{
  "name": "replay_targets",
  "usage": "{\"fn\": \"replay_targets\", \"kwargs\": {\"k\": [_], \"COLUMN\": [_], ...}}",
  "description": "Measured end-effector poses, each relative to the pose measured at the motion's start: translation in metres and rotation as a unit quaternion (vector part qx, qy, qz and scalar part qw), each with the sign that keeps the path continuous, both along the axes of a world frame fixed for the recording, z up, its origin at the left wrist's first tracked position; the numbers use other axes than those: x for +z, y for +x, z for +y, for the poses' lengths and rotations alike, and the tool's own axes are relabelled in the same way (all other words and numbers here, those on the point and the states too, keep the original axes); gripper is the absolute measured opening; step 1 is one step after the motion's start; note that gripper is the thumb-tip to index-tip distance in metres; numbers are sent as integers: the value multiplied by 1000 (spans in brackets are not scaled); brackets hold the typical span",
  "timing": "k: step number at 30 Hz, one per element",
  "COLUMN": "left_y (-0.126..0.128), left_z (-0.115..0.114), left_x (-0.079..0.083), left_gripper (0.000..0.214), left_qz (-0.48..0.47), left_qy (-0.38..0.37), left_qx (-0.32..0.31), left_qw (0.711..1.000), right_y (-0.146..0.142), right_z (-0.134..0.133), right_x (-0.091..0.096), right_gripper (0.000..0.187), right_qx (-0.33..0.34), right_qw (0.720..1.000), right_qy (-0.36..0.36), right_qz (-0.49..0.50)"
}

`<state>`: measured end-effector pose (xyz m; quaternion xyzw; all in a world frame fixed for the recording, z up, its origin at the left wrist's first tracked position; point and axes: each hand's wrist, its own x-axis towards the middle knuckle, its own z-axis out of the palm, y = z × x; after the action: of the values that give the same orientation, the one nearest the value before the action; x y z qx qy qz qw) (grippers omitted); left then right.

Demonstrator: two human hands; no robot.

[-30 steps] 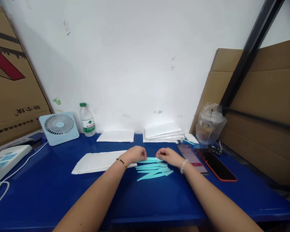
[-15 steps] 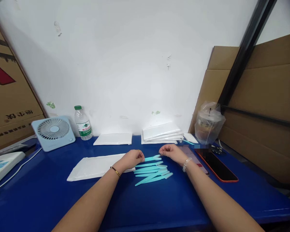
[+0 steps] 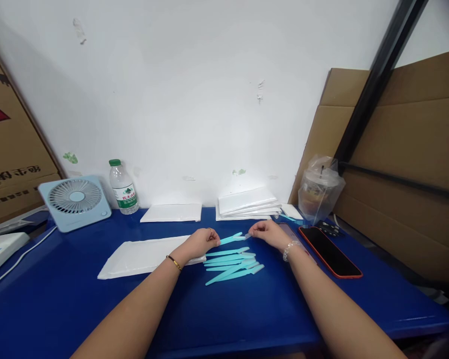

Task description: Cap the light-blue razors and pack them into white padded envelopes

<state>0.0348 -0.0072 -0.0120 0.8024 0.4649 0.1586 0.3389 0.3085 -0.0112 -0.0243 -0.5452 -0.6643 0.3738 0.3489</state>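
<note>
My left hand (image 3: 204, 242) pinches the handle end of a light turquoise eyebrow razor (image 3: 230, 239); its head end looks doubled, so a second razor may lie with it. My right hand (image 3: 264, 232) pinches a small clear blade cap (image 3: 248, 236) just off the razor's tip. Several more eyebrow razors (image 3: 232, 271) lie loosely side by side on the blue table (image 3: 224, 319), below both hands. A white padded envelope (image 3: 134, 257) lies flat to the left, partly under my left wrist and hand.
White envelopes (image 3: 247, 202) are stacked by the wall, another envelope (image 3: 172, 213) beside them. On the left stand a blue fan (image 3: 75, 202) and a water bottle (image 3: 123, 189). To the right are a phone (image 3: 331, 252) with an orange edge and a bagged drink cup (image 3: 318, 192).
The clear cap now shows apart from the razor's head, between it and my right fingers. My left hand keeps its pinch. The whole view has shifted slightly.
</note>
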Motion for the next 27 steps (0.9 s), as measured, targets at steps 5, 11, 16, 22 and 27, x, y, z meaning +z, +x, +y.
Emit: {"fn": "replay_targets", "kwargs": {"k": [5, 11, 16, 22, 27], "left_y": [1, 2, 2, 4, 5], "left_z": [0, -1, -1, 0, -5], "left_x": [1, 1, -1, -5, -2], "left_gripper": [39, 36, 32, 23, 32], "left_qz": [-5, -3, -3, 32, 30], "left_qy": [0, -2, 11, 95, 131], "left_qx": [6, 7, 13, 1, -7], "left_qw": [1000, 1000, 1000, 995, 991], "right_y": [-6, -17, 2, 8, -9], "right_z": [-6, -14, -9, -6, -13], "right_x": [5, 10, 11, 7, 7], "right_gripper": [33, 28, 25, 26, 29], "right_qx": [2, 53, -29, -34, 66], "right_qw": [999, 998, 1000, 992, 982], "right_qy": [34, 33, 7, 14, 33], "right_qz": [-36, -4, 6, -124, -171]}}
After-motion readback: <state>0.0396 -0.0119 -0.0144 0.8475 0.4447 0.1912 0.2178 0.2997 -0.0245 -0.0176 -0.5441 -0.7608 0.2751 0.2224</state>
